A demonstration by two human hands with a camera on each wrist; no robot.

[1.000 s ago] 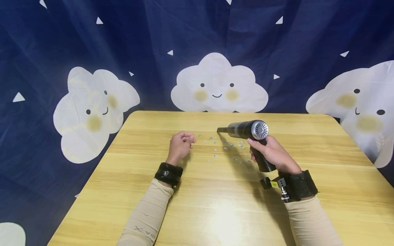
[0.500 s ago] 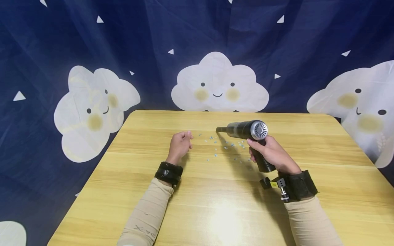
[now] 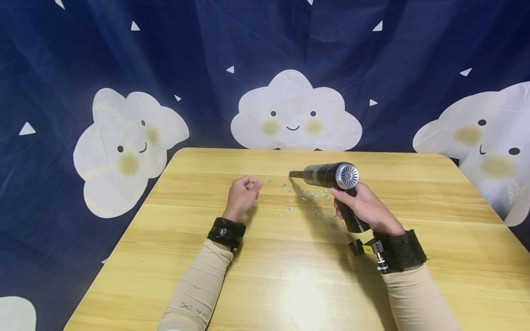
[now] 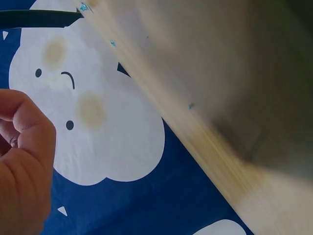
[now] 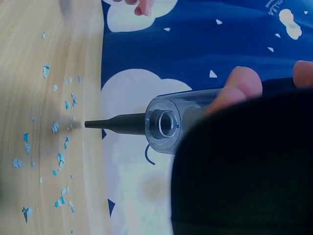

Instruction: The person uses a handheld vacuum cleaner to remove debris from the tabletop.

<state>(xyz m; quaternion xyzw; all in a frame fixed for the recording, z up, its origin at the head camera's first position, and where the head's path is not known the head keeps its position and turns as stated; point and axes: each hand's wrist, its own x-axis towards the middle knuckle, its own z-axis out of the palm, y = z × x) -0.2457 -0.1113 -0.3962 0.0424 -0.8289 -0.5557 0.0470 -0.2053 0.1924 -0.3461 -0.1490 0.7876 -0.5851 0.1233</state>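
1. Right hand (image 3: 368, 208) grips a black vacuum (image 3: 325, 175) above the desk (image 3: 269, 280), nearer its far edge, nozzle (image 5: 124, 124) aimed towards the far left corner.
2. Left hand (image 3: 243, 196), fingers loosely curled, is nearer the left edge.
3. Blue scraps (image 5: 46, 72) lie scattered between the hands.
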